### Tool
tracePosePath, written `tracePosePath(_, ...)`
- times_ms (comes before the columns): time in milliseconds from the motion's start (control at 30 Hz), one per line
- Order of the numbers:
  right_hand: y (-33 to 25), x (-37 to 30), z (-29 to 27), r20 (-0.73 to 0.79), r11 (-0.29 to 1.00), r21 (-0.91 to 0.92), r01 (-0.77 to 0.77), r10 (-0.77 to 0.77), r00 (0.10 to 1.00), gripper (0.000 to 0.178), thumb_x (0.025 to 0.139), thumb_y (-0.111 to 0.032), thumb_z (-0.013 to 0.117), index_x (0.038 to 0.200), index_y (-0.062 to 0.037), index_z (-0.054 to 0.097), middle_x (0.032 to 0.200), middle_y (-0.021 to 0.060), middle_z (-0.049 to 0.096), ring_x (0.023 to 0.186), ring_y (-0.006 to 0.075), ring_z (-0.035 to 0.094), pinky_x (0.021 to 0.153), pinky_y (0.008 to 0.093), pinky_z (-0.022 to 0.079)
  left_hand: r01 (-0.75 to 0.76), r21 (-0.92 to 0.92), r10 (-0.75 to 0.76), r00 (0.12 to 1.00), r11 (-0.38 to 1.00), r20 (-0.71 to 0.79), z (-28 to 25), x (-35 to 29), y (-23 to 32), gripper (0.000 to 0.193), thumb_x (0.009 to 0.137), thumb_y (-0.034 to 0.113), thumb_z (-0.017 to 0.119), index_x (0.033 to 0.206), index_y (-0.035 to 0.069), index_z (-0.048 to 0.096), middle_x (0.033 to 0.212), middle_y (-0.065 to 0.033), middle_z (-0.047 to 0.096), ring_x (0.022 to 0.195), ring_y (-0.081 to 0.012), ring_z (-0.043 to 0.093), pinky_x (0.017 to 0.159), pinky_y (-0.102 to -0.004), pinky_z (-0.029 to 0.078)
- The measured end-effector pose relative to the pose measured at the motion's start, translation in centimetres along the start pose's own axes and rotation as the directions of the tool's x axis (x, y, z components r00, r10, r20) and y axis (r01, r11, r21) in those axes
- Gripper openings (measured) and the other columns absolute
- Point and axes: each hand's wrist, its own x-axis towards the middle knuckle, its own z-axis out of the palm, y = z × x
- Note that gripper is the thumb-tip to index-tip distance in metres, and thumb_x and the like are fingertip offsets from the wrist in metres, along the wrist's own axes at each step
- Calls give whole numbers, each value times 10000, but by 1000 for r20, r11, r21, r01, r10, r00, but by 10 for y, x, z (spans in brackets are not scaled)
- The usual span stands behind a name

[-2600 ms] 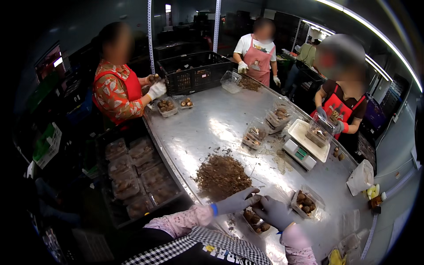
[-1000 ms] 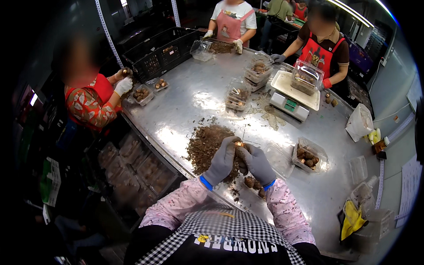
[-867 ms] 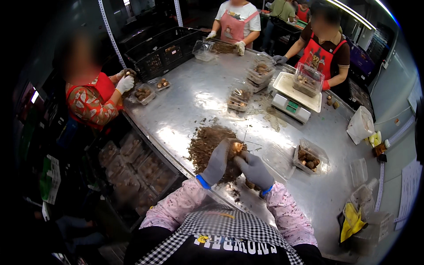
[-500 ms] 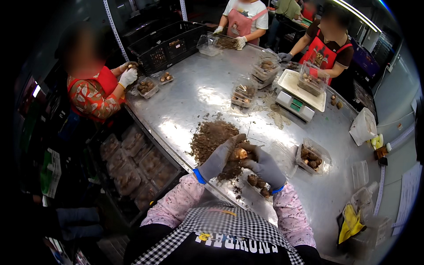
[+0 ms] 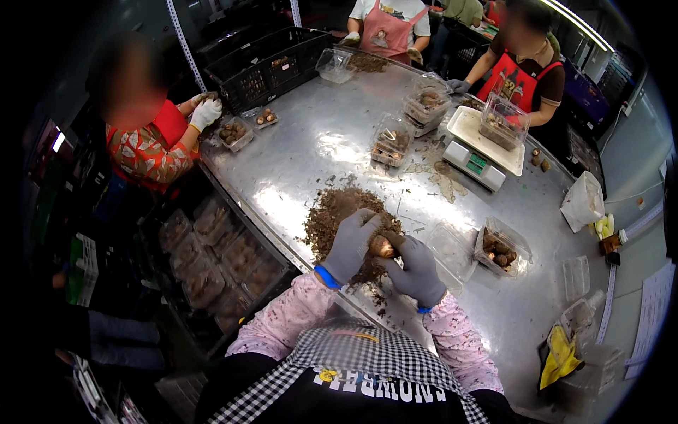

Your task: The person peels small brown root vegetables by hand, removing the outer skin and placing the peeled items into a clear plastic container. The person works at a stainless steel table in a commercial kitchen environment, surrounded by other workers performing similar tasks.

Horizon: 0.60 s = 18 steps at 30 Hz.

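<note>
I hold a small brown bulb (image 5: 382,246) between my two hands, my left hand (image 5: 351,244) and my right hand (image 5: 417,272), both in grey gloves and both closed around it. The bulb is round, light brown and a bit dirty, and it sits just above the edge of the pile of dark brown dirt (image 5: 339,212) on the shiny tabletop (image 5: 304,148). To my right is a clear tub (image 5: 500,249) with more brown bulbs in it, near my right hand.

scale (image 5: 477,147) behind debris pile (image 5: 337,212), tray (image 5: 501,247) right
</note>
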Motion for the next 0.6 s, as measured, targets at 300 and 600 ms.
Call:
tracePosePath(300, 5, -4, -3, -46, 744, 633, -217, 316, 948, 405, 886, -76, 632, 1248, 39, 490, 984, 120, 641, 893, 170, 627, 801, 311, 531, -251, 91, 244, 967, 964, 75, 13, -11, -7, 267, 969, 66, 514, 1220, -16, 553, 1023, -107, 642, 928, -147, 615, 823, -281, 509)
tracePosePath(600, -21, 4, 4, -89, 826, 517, -224, 312, 946, 313, 931, -224, 619, 1137, 2, 555, 1005, 100, 643, 904, 175, 614, 842, 309, 493, -191, 85, 197, 977, 978, -75, 2, 3, 10, 199, 995, 131, 458, 952, -15, 587, 779, -65, 590, 697, -111, 545, 623, -257, 452)
